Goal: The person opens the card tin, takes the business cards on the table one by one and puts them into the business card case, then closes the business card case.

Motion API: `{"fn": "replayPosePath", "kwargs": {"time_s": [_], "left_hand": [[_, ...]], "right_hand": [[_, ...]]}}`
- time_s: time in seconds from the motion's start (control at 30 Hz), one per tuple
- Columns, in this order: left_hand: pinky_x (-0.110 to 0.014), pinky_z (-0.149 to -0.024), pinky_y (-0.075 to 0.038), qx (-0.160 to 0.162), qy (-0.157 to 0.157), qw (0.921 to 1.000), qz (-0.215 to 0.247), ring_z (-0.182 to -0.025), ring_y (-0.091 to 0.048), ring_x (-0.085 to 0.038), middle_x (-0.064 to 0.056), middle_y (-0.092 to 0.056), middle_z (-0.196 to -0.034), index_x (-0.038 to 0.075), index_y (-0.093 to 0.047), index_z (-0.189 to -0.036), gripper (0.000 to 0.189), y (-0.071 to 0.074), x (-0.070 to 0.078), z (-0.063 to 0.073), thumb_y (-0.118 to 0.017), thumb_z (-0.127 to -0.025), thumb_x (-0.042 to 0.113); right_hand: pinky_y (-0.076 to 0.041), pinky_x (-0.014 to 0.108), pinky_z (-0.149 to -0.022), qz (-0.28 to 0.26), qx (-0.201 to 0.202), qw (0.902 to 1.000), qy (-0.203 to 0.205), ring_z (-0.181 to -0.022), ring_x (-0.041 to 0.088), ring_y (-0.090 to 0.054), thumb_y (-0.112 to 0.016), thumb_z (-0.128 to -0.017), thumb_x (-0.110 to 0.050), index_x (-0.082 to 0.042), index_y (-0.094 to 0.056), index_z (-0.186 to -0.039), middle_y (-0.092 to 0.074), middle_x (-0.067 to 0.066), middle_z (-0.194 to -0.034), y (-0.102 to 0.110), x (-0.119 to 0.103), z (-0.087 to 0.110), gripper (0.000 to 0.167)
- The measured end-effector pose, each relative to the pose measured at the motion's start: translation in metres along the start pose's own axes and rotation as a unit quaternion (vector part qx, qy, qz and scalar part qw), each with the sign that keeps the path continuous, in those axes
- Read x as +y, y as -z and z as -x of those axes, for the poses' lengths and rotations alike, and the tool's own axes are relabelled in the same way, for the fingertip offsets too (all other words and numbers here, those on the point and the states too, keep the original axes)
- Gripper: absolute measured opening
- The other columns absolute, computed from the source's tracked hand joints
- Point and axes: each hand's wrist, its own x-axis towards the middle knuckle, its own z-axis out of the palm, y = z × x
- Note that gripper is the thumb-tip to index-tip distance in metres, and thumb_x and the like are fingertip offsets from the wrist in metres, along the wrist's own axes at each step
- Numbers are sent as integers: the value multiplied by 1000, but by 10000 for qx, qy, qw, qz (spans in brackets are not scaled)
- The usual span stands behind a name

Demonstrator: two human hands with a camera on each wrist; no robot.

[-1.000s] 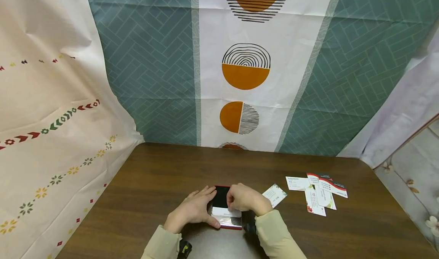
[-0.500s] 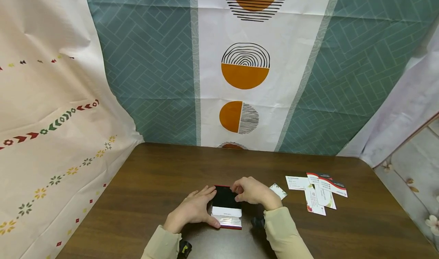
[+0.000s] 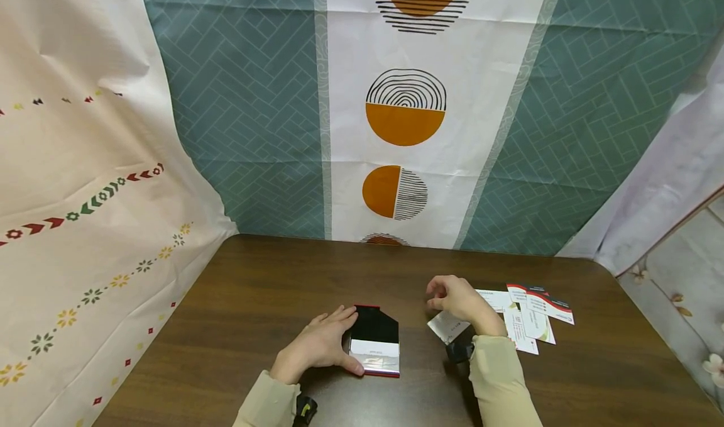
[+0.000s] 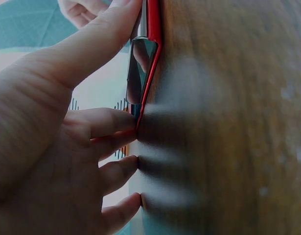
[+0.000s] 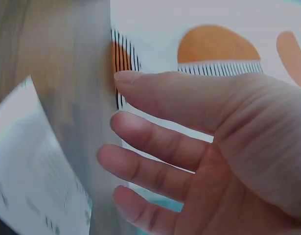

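Note:
A flat card case (image 3: 373, 326) with red edges and a black inside lies opened out on the table, a white card (image 3: 374, 349) showing in its near half. My left hand (image 3: 319, 342) rests at its left side, fingers spread and fairly straight. In the left wrist view the thumb touches the case's metal part (image 4: 136, 73), with fingertips at its red edge and on the tabletop. My right hand (image 3: 460, 301) hovers near a single business card (image 3: 447, 327), whose lower part is hidden by the wrist. The right wrist view shows nothing between its loosely bent fingers.
Several overlapping business cards (image 3: 534, 317) lie on the brown wooden table (image 3: 283, 276), right of my right hand. A patterned teal and white cloth (image 3: 271, 131) hangs behind the table, and a cream cloth (image 3: 113, 226) hangs at the left.
My right hand has left the card case and moved right to the single card, uncovering the case's black half. The left hand stays in place.

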Motion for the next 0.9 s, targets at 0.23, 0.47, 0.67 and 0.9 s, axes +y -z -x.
{"fn": "replayPosePath", "kwargs": {"time_s": [0.23, 0.47, 0.67, 0.9], "left_hand": [[-51, -115, -19, -9, 57, 10000, 13, -146, -22, -27, -6, -32, -157, 6, -41, -149, 108, 4, 0, 0, -85, -64, 58], [-51, -115, -18, -68, 92, 9999, 28, -147, -20, -25, -4, -30, -158, 8, -39, -150, 109, -1, 1, -1, -83, -65, 60], [-50, -115, -18, -106, 99, 9999, 28, -147, -20, -25, -4, -30, -158, 8, -40, -150, 108, -1, 3, -1, -84, -65, 58], [-50, -115, -18, -93, 97, 9999, 44, -146, -20, -25, -5, -31, -158, 8, -40, -150, 109, 0, 2, -1, -84, -65, 58]], "right_hand": [[-41, 31, -58, -42, 411, 9988, -272, -66, 15, -50, -75, -81, -6, -6, -65, -95, -55, 0, -72, 18, 26, 6, 17], [-47, 39, -66, 633, 86, 9976, -260, -77, 22, -54, -75, -84, -11, -3, -63, -103, -59, 4, -85, 45, 47, 1, 24], [-48, 41, -69, 1073, -290, 9938, 77, -81, 23, -53, -76, -85, -15, 0, -63, -107, -57, 5, -88, 67, 60, -1, 29], [-49, 45, -73, 1393, -566, 9883, 267, -86, 28, -55, -79, -82, -22, 3, -62, -112, -58, 12, -93, 80, 76, 5, 43]]}}
